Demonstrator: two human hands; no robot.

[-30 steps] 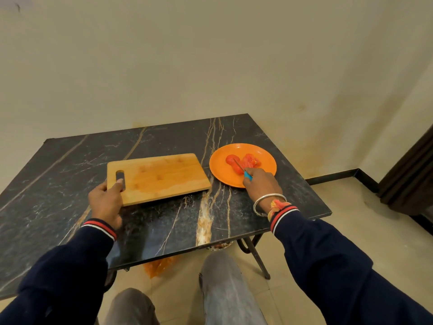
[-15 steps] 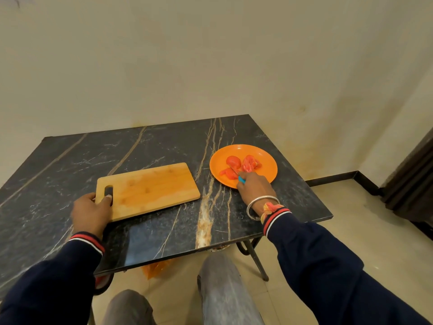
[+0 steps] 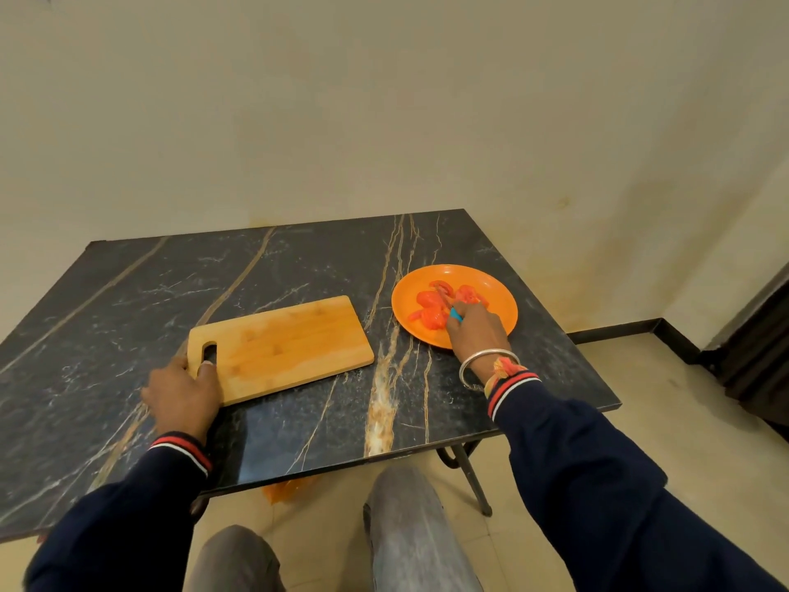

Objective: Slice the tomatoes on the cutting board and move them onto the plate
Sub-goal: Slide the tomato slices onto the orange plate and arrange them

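Note:
A bare wooden cutting board lies flat on the dark marble table. My left hand grips the board's near-left corner beside its handle slot. To the right sits an orange plate holding several red tomato slices. My right hand rests over the plate's near edge, shut on a knife with a blue handle. The thin blade points into the slices.
The table's right edge runs close to the plate, and a plain wall stands behind. My knees in grey trousers are below the near edge. A dark curtain hangs at the far right.
The board was pulled left away from the plate and now lies flat. The knife has spread the slices across the plate. My right hand stayed at the plate's near edge.

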